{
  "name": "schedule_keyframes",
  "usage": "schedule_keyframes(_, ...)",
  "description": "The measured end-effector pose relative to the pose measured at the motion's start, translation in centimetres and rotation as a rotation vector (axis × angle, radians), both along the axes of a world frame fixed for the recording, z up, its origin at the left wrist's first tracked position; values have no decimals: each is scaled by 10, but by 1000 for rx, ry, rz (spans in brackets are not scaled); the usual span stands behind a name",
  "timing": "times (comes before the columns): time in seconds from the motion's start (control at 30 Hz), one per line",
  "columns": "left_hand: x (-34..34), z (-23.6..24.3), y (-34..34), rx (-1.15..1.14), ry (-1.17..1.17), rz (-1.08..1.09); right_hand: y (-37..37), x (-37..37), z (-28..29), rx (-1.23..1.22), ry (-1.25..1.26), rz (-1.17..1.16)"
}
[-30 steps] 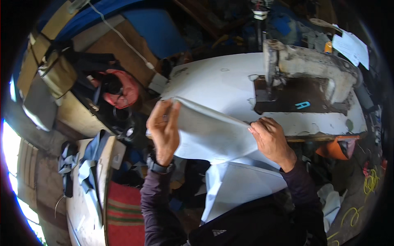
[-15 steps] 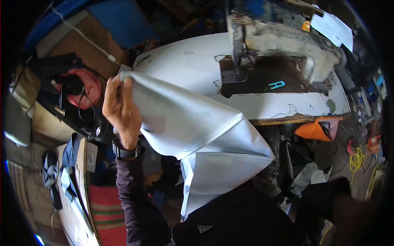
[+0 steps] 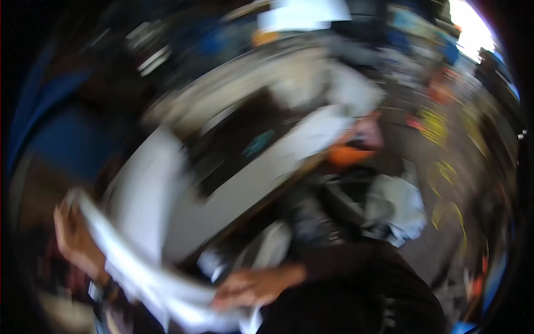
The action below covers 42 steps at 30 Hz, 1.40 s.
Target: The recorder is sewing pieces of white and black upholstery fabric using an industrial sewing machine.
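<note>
A white, stitched sheet of smooth coated fabric (image 3: 146, 281) stretches across the lower left, smeared by motion. My left hand (image 3: 78, 239) is closed on its far-left end, with a watch at the wrist. At the sheet's near end, close to my body, my right hand (image 3: 253, 286) has its fingers bent over the fabric; blur softens their outline. Beyond my hands is a worn sewing machine (image 3: 289, 69) on a white table (image 3: 233, 209). A small turquoise piece (image 3: 257, 143) lies on its dark bed plate (image 3: 233, 147).
An orange cloth or bag (image 3: 349, 156) hangs by the table's right edge. Grey-white fabric scraps (image 3: 392, 206) are heaped below it. A yellow cord (image 3: 434, 128) lies on the floor at right. White paper (image 3: 303, 15) is behind the machine.
My view has swung to the right, blurring the picture. My right hand, a dark blur at the lower right before, has come onto the near end of the sheet. My left hand keeps its hold.
</note>
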<state>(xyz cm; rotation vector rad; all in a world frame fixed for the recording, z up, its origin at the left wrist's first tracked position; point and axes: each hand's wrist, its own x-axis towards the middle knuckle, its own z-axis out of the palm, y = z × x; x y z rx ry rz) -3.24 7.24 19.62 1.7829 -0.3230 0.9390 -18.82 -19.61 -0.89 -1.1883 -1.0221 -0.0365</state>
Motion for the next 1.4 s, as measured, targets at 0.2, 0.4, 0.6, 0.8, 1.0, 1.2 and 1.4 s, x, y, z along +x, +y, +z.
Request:
schedule_keyframes(0.2, 67, -143, -147, 806, 277, -665, -35, -48, -75, -86, 848, 69)
schedule_keyframes(0.4, 62, -211, -155, 720, 256, -548, -103, -51, -68, -541, 462, -221)
schedule_keyframes(0.6, 63, -211, -157, 807, 138, -512, -132, 67, 13, -489, 185, -757)
schedule_keyframes(0.8, 59, -209, -145, 731, 130, -503, -115, 199, 0, -794, -170, -935)
schedule_keyframes(1.0, 56, -198, -148, 750, 101, -511, -97, 245, -20, -872, -312, -1053)
schedule_keyframes(1.2, 55, -200, -144, 769, 128, -509, -93, 249, -21, -736, -223, -956)
schedule_keyframes(1.4, 61, -201, -146, 729, 115, -515, -109, 222, -13, -745, -238, -817)
